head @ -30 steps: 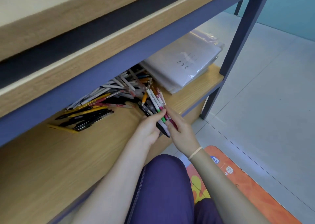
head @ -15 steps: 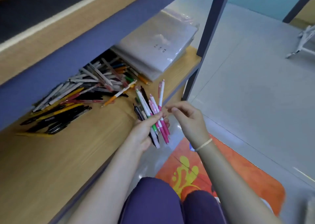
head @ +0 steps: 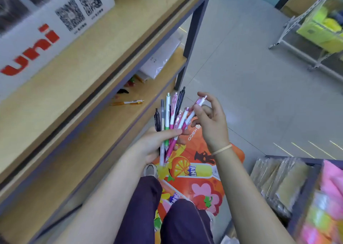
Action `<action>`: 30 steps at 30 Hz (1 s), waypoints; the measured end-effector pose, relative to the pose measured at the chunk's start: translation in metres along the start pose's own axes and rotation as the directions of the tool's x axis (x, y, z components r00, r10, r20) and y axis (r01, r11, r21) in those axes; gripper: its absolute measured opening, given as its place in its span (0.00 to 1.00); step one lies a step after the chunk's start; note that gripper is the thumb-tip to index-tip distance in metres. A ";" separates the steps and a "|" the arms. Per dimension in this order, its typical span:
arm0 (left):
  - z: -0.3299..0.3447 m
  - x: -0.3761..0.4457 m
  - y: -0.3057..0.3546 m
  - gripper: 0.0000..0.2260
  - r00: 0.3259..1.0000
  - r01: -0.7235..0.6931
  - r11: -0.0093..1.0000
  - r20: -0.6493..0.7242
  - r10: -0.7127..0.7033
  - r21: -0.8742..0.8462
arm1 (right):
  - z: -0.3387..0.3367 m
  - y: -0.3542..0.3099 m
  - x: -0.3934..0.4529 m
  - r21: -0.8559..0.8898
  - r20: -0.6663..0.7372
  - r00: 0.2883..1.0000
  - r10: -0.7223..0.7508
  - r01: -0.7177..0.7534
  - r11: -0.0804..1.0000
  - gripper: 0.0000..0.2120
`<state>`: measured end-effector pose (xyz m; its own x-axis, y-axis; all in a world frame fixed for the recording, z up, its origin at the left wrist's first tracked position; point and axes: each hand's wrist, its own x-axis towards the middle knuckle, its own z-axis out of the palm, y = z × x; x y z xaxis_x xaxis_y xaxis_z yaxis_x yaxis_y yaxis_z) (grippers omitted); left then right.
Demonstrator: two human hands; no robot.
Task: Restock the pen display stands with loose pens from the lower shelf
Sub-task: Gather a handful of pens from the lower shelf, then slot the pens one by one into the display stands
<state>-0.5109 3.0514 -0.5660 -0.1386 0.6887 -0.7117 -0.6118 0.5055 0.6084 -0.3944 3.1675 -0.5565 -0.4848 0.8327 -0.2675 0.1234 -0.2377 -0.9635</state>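
Risen from the shelf, left hand clamps pens; right hand pinches one beside them, ready to restock.

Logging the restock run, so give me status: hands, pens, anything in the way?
Left hand grips fanned pen bunch. Right hand pinches a pink pen in it. One orange pen on lower shelf. Nothing blocking.

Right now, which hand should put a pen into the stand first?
Probably the right hand. It already pinches one pink pen at the edge of the bunch, so it can lift it away. The left hand is full, gripping the whole bunch.
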 end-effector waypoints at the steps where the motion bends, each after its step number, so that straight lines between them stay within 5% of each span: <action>1: 0.007 -0.020 0.008 0.08 1.000 -0.006 1.000 0.008 0.006 0.016 | -0.002 -0.022 -0.011 -0.014 0.002 1.000 -0.005 0.005 1.000 0.12; 6: 0.039 -0.129 0.053 0.21 0.999 0.007 0.997 -0.052 -0.002 0.081 | -0.006 -0.138 -0.075 -0.072 0.036 0.999 -0.020 0.023 0.997 0.10; 14: 0.119 -0.332 0.088 0.14 0.983 -0.175 0.984 0.057 0.173 0.030 | -0.002 -0.278 -0.213 -0.065 0.165 0.986 0.003 0.008 0.998 0.15; 18: 0.135 -0.409 0.077 0.14 0.975 -0.222 0.974 0.009 0.223 -0.038 | 0.003 -0.318 -0.265 -0.123 0.300 0.951 -0.079 0.121 0.985 0.19; 22: 0.129 -0.457 0.062 0.16 0.969 -0.246 0.966 -0.017 0.245 -0.078 | 0.027 -0.346 -0.293 0.027 0.422 0.887 -0.189 0.196 0.980 0.22; 30: 0.076 -0.523 0.038 0.16 0.944 -0.329 0.919 -0.094 0.316 -0.215 | 0.111 -0.350 -0.342 -0.023 0.544 0.820 -0.179 0.228 0.973 0.08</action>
<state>-0.4021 2.7499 -0.1437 -0.3975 0.7612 -0.5124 -0.6840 0.1264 0.7184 -0.3677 2.9108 -0.1269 -0.8905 0.4532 -0.0396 0.0291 -0.0301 -0.9991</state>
